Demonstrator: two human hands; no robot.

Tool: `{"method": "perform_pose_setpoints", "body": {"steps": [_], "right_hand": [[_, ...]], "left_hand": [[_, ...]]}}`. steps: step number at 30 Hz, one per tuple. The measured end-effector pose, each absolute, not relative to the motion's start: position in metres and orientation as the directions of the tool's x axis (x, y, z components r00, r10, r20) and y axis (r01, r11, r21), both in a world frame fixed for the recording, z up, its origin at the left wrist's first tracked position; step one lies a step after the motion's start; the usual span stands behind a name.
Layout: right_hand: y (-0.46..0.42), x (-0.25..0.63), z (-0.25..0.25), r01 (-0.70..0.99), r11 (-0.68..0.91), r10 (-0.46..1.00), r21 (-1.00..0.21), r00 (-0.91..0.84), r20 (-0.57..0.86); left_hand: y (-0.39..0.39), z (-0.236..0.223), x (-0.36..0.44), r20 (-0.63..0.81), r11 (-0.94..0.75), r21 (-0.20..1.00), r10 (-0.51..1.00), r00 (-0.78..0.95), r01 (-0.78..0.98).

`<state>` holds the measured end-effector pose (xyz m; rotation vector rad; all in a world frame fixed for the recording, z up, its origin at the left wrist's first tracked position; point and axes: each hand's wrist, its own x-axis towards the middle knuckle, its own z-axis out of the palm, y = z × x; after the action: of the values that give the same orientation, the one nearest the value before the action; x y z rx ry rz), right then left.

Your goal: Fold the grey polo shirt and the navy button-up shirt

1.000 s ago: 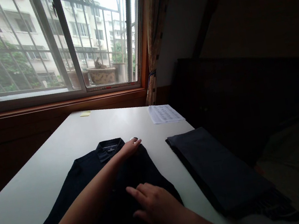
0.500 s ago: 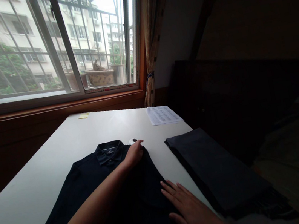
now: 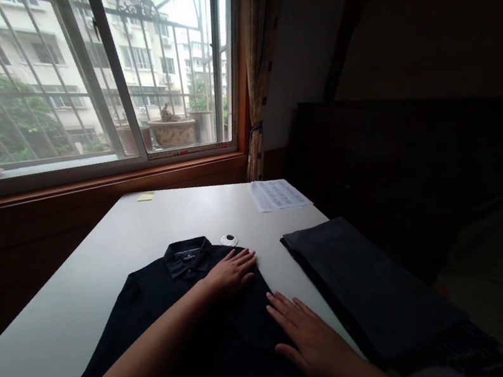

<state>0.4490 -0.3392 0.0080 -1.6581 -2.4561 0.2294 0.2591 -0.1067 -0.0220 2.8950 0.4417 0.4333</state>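
A dark navy collared shirt (image 3: 154, 301) lies spread on the white table (image 3: 198, 213), its collar toward the window. My left hand (image 3: 232, 273) reaches across and rests flat on the shirt's right shoulder, fingers spread. Lower down, my right hand (image 3: 307, 333) lies with fingers stretched along the shirt's right edge. Just beyond the left fingertips sits a small white round object with a dark centre (image 3: 229, 240); its kind is unclear. The lower part of the shirt is hidden by my left forearm and by shadow.
Folded dark cloth (image 3: 368, 284) is piled along the table's right side. Printed sheets (image 3: 279, 195) lie at the far right corner, and a yellow sticky note (image 3: 145, 197) at the far left. A barred window (image 3: 117, 76) and a curtain (image 3: 256, 130) stand behind the table.
My left hand has come back slightly from near the white round object and flattened on the shoulder, its fingers spreading. My right hand has slid a little up along the shirt's edge.
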Motion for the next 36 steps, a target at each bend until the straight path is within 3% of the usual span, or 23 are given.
{"method": "perform_pose_setpoints", "body": {"steps": [8,13,18,22,26,31,36], "right_hand": [[-0.369,0.453,-0.006,0.901,0.329,0.939,-0.283,-0.343,0.001],[-0.393,0.461,-0.014,0.912,0.261,0.960,-0.316,-0.209,0.189],[-0.400,0.467,-0.027,0.900,0.080,0.944,-0.428,0.069,0.322],[-0.394,0.461,-0.038,0.926,0.080,0.915,-0.369,0.078,0.395],[-0.390,0.454,-0.044,0.948,0.068,0.897,-0.310,0.078,0.435],[-0.384,0.456,-0.048,0.951,0.077,0.889,-0.300,0.070,0.452],[-0.377,0.455,-0.046,0.924,-0.023,0.927,-0.383,0.164,0.339]], "left_hand": [[-0.091,-0.025,0.267,0.230,-0.932,0.225,0.335,0.914,0.285],[-0.093,-0.006,0.249,0.321,-0.894,0.261,0.436,0.840,0.364],[-0.084,0.023,0.163,0.367,-0.727,0.340,0.687,0.627,0.597],[-0.071,0.034,0.069,0.253,-0.449,0.400,0.892,0.374,0.799],[-0.066,0.030,0.008,0.037,-0.211,0.454,0.975,0.218,0.866],[-0.061,0.019,-0.013,-0.089,-0.094,0.504,0.983,0.161,0.858],[-0.049,0.010,-0.017,-0.130,-0.064,0.551,0.978,0.161,0.832]]}}
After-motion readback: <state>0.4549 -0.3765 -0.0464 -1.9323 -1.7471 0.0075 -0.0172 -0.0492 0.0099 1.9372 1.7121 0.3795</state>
